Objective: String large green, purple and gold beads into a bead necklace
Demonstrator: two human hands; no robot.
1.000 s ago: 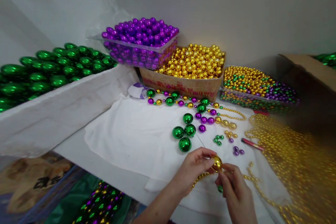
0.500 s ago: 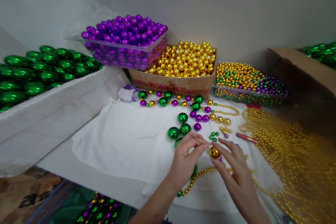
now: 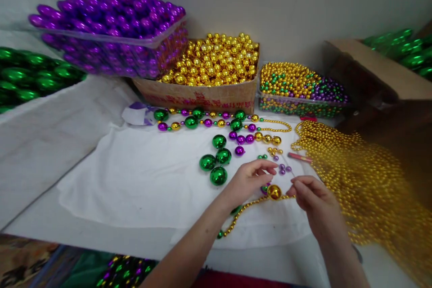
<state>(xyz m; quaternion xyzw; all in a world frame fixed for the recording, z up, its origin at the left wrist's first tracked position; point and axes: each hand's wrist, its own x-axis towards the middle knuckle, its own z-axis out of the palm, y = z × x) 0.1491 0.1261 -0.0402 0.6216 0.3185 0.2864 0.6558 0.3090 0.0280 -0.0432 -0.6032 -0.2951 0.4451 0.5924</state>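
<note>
My left hand (image 3: 250, 182) hovers over the white cloth (image 3: 141, 180), its fingers loosely bent and apart, with no object visible in them. Just behind it lie small green beads (image 3: 262, 156), partly hidden. My right hand (image 3: 312, 193) pinches a thin needle (image 3: 289, 165) that points up and left. Between the hands rests a large gold bead (image 3: 274, 192), with a gold bead string (image 3: 233, 224) curving left from it. Small purple beads (image 3: 282, 169) lie near both hands' fingertips. Left of my left hand sit large green beads (image 3: 218, 175).
Behind stand a tub of purple beads (image 3: 114, 42), a carton of gold beads (image 3: 202, 99) and a tub of mixed small beads (image 3: 300, 103). A finished-looking strand (image 3: 191, 122) stretches before them. Gold bead chains (image 3: 364, 180) pile up at right, beside a red marker-like stick (image 3: 299, 157).
The thin needle has passed from my left hand to my right. My right hand has left the gold bead, which now rests between the hands. The view has shifted right.
</note>
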